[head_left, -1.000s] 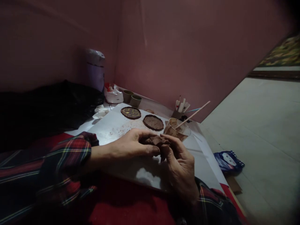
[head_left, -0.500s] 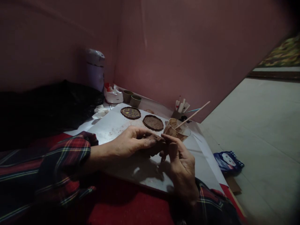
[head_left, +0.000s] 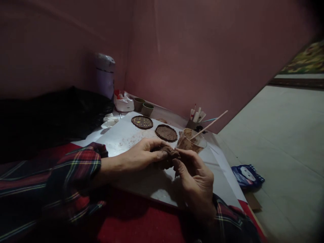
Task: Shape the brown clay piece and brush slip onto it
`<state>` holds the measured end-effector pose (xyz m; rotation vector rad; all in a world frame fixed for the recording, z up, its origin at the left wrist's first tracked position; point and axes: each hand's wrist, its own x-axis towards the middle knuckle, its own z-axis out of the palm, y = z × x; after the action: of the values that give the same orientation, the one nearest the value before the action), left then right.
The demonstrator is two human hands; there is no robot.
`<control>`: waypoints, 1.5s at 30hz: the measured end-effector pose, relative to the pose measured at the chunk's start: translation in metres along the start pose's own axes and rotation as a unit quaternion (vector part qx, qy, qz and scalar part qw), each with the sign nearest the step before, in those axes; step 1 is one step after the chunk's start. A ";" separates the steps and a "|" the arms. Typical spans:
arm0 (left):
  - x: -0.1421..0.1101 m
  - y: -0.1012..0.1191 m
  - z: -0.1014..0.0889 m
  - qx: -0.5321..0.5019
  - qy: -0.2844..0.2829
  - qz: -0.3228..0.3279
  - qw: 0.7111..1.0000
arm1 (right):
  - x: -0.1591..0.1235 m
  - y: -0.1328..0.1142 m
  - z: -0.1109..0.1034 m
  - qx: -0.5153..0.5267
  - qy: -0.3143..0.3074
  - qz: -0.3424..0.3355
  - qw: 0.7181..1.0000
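Observation:
A lump of brown clay [head_left: 170, 153] is between my two hands, above the white board [head_left: 141, 182]. My left hand [head_left: 143, 153] is closed around its left side, thumb on top. At its right edge my right hand [head_left: 196, 172] pinches the clay between thumb and fingertips. Just beyond lie two flat round brown clay discs with raised rims: a plain one [head_left: 166, 133] and one dotted with yellow [head_left: 142, 122]. Behind my right hand stands a clear cup [head_left: 189, 141] smeared with brown, with a thin wooden stick [head_left: 210, 124] leaning in it.
At the back are two small dark cups [head_left: 147, 109], a white tissue pack [head_left: 124, 102] and a lilac bottle [head_left: 105, 76]. A holder of pens [head_left: 197, 116] stands by the pink wall. Black plastic [head_left: 55, 118] lies left. On the floor rests a blue packet [head_left: 248, 175].
My right thumb has come down onto the clay's edge, where before it stood raised. The view has shifted slightly; the left hand keeps its hold.

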<state>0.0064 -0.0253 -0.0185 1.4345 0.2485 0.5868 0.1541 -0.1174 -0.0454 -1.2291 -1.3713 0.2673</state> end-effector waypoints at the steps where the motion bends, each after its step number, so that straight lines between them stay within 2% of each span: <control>1: 0.000 0.000 0.000 -0.012 -0.010 0.001 1.000 | 0.000 -0.001 0.000 0.007 0.002 0.007 1.000; 6: -0.001 -0.002 -0.003 -0.023 -0.058 -0.008 0.998 | 0.006 -0.004 -0.002 -0.003 0.038 0.048 0.998; 9: -0.001 -0.002 -0.003 -0.018 -0.058 -0.003 0.998 | 0.009 -0.002 -0.003 -0.004 0.042 0.058 0.997; 16: -0.002 0.000 -0.002 0.001 -0.018 -0.013 1.000 | 0.005 0.004 -0.004 -0.017 0.004 -0.001 1.000; 22: -0.003 -0.001 -0.001 -0.005 0.018 -0.038 0.999 | 0.004 0.001 -0.003 -0.028 -0.003 -0.065 0.997; 26: -0.002 -0.003 -0.001 -0.031 0.034 -0.055 0.997 | 0.003 0.001 -0.003 -0.054 -0.039 -0.112 0.992; 31: -0.001 -0.002 0.001 -0.054 0.012 -0.052 0.997 | 0.002 0.002 -0.004 -0.082 -0.034 -0.144 0.986; 35: -0.001 -0.002 0.002 -0.125 -0.006 -0.053 0.991 | 0.002 0.001 -0.005 -0.099 -0.031 -0.161 0.982; 39: 0.000 -0.003 0.000 -0.119 0.022 -0.064 0.991 | 0.001 -0.002 -0.005 -0.093 -0.048 -0.157 0.982; 45: 0.001 0.005 -0.001 -0.026 0.090 -0.064 0.994 | 0.001 0.000 -0.004 -0.099 -0.011 -0.104 0.990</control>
<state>0.0053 -0.0239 -0.0141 1.3067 0.4624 0.6130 0.1571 -0.1184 -0.0435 -1.2347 -1.5615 -0.0017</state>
